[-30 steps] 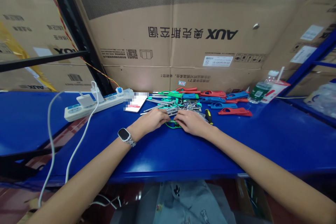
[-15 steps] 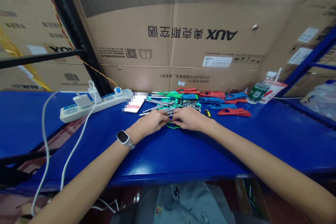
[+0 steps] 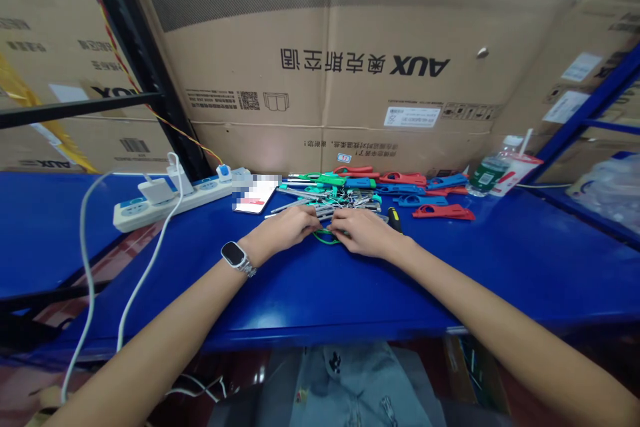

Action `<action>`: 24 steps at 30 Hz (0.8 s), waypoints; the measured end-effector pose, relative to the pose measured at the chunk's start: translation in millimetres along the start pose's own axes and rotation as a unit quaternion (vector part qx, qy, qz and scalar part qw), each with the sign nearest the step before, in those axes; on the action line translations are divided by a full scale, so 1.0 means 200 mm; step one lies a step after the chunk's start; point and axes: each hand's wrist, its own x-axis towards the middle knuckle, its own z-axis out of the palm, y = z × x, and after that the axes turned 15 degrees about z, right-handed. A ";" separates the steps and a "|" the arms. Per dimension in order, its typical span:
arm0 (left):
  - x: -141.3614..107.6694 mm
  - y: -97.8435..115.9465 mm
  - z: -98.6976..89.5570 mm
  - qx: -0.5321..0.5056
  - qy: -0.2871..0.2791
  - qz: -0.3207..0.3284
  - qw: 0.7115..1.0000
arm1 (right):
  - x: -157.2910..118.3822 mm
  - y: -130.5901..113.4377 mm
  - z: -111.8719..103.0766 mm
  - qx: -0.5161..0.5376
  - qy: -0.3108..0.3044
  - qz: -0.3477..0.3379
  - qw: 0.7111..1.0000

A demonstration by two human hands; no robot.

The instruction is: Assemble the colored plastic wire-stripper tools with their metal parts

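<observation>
Green loop-ended casing (image 3: 327,241), pinched narrowly by left hand (image 3: 296,223) and right hand (image 3: 364,232), between near and far edges of table (image 3: 350,293); apparently mid fine fingertip work, calling next for steady grip.

Wears a watch (image 3: 233,254) on the left wrist, with a rounded rectangular face, a dark glossy screen, a silver-coloured case and a linked metal bracelet (image 3: 249,269). Goes bare along both forearms and over the left hand (image 3: 293,225) and right hand (image 3: 364,231). Wears blue-grey clothing (image 3: 360,377) below, marked with a black motif (image 3: 334,361), a tiny reddish patch (image 3: 301,396) and a pale, blurred print (image 3: 388,407).
</observation>
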 end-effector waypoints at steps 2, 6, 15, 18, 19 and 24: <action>0.00 0.00 0.00 0.015 -0.010 0.005 1.000 | -0.02 0.02 0.00 -0.003 0.000 -0.023 1.000; 0.01 0.02 -0.02 0.028 -0.028 0.002 0.999 | -0.06 0.05 0.00 -0.010 0.017 -0.045 0.999; 0.00 0.04 0.00 0.047 -0.025 0.009 0.999 | 0.01 0.04 0.01 0.126 -0.019 0.060 0.990; -0.01 0.05 0.02 0.073 -0.016 0.023 0.997 | 0.03 0.04 0.02 0.137 -0.025 0.069 0.988; -0.01 0.06 0.02 0.076 -0.015 0.025 0.997 | 0.02 0.05 0.03 0.135 -0.016 0.065 0.989; -0.07 0.10 0.04 0.061 0.000 0.018 0.998 | -0.05 0.08 0.06 0.076 0.052 -0.013 0.996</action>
